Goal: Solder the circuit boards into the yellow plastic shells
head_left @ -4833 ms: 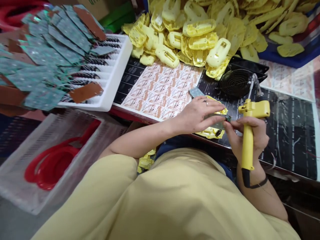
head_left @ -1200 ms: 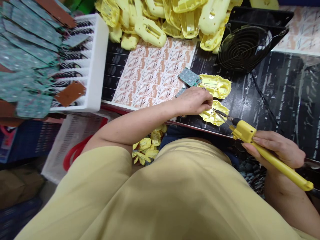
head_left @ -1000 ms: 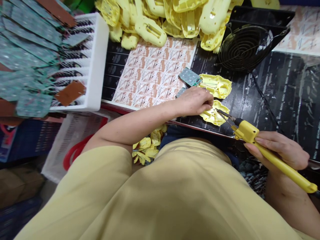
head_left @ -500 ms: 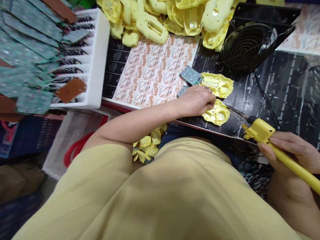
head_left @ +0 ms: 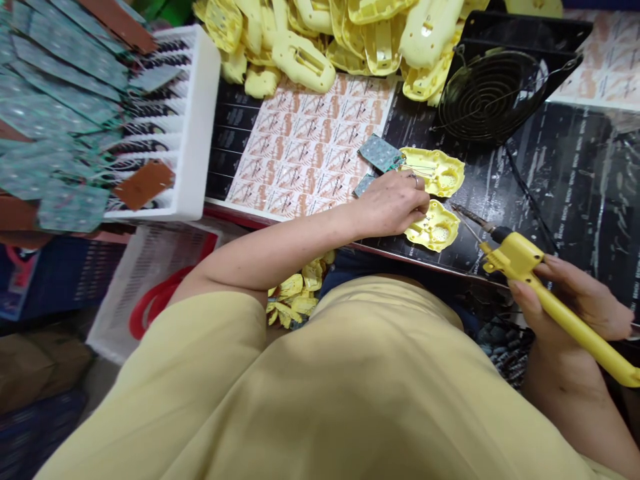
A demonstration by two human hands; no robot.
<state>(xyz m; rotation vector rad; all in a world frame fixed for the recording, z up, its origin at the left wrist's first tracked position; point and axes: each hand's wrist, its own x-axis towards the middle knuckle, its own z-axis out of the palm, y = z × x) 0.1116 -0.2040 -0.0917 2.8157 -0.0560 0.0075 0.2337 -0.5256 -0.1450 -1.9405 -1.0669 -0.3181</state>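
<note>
My right hand (head_left: 575, 303) is closed around the yellow handle of a soldering iron (head_left: 520, 257), whose dark tip and thin solder guide point left toward two yellow plastic shells. The nearer shell (head_left: 435, 227) lies open side up close to the table edge. Behind it is the farther shell (head_left: 445, 170), with thin wires inside. My left hand (head_left: 395, 203), a ring on one finger, rests over the left end of the nearer shell with its fingers curled. What those fingertips pinch is hidden. A green circuit board (head_left: 381, 153) lies beside the farther shell; a second board (head_left: 364, 185) is partly covered by my hand.
A black fan (head_left: 493, 93) stands behind the shells, its cable running across the dark table (head_left: 590, 173). Yellow casings (head_left: 305, 60) are heaped at the back. A printed sheet (head_left: 305, 147) lies left of my hand. Farther left, a white foam tray (head_left: 195, 133) holds wired circuit boards.
The soldering iron and my right hand have shifted slightly left and up. My left hand stays over the nearer shell, nearly still. The whole view has moved a little.
</note>
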